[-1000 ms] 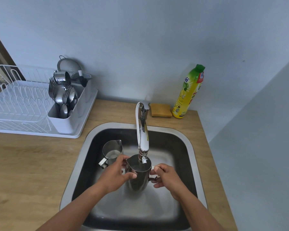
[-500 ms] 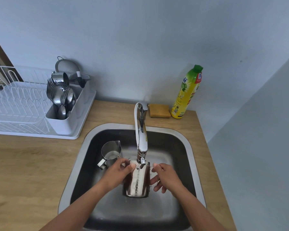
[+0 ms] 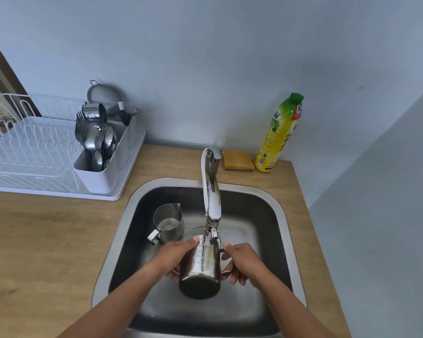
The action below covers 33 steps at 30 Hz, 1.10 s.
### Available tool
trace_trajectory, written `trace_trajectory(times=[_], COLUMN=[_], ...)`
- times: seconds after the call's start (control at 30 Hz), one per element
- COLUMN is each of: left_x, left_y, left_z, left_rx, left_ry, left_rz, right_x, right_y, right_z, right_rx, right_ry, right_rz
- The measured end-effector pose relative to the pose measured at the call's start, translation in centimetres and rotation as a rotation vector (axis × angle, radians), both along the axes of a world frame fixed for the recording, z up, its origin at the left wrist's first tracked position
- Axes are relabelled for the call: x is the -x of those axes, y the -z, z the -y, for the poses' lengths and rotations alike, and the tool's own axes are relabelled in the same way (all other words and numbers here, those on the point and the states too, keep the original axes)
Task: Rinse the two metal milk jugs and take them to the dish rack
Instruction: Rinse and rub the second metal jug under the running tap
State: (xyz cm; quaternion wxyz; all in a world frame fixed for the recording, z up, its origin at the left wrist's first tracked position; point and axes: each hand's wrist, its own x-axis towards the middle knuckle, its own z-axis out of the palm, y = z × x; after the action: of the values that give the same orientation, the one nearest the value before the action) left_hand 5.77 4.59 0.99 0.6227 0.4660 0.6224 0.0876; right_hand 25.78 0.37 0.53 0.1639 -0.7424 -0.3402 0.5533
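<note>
Under the tap (image 3: 211,198), over the middle of the sink (image 3: 266,215), a metal milk jug (image 3: 200,267) is held tipped away, its base toward the camera. Left hand (image 3: 175,258) is wrapped around its side; right hand (image 3: 242,261) is closed on the handle. Second jug (image 3: 167,223) stands upright at the sink's back-left. White dish rack (image 3: 59,164) sits at the worktop's back-left; sponge (image 3: 237,160) and detergent bottle (image 3: 280,135) stand at the back edge.
</note>
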Motion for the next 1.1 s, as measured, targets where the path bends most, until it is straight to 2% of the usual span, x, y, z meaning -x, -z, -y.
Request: trace_trajectory(times=[0.2,0.33,0.47,0.6,0.93,1.1], left_x=[0.2,0.6,1.2,1.5,0.3,-0.9], left_y=[0.4,0.3,0.1,0.7,1.9,1.4], left_z=[-0.1,-0.2,-0.1,0.0,0.6,0.7], left_rx=[0.070,0.039,0.000,0.011,0.106,0.014], left_ry=[0.031,0.061,0.137,0.126,0.099,0.106], left_rz=[-0.033,-0.034,0.040,0.123,0.280,0.299], right_x=[0.6,0.7,0.6,0.5,-0.2,-0.5], right_y=[0.4,-0.1,-0.3,-0.9,-3.9,-4.6], right_z=[-0.3,-0.1,0.3,0.4,0.8,1.4], right_rx=[0.074,0.090,0.090,0.052,-0.133,-0.255], right_ry=[0.012,-0.025,-0.039,-0.054,-0.187,-0.235], right_rz=[-0.005,-0.010,-0.068,-0.083,0.281,0.357])
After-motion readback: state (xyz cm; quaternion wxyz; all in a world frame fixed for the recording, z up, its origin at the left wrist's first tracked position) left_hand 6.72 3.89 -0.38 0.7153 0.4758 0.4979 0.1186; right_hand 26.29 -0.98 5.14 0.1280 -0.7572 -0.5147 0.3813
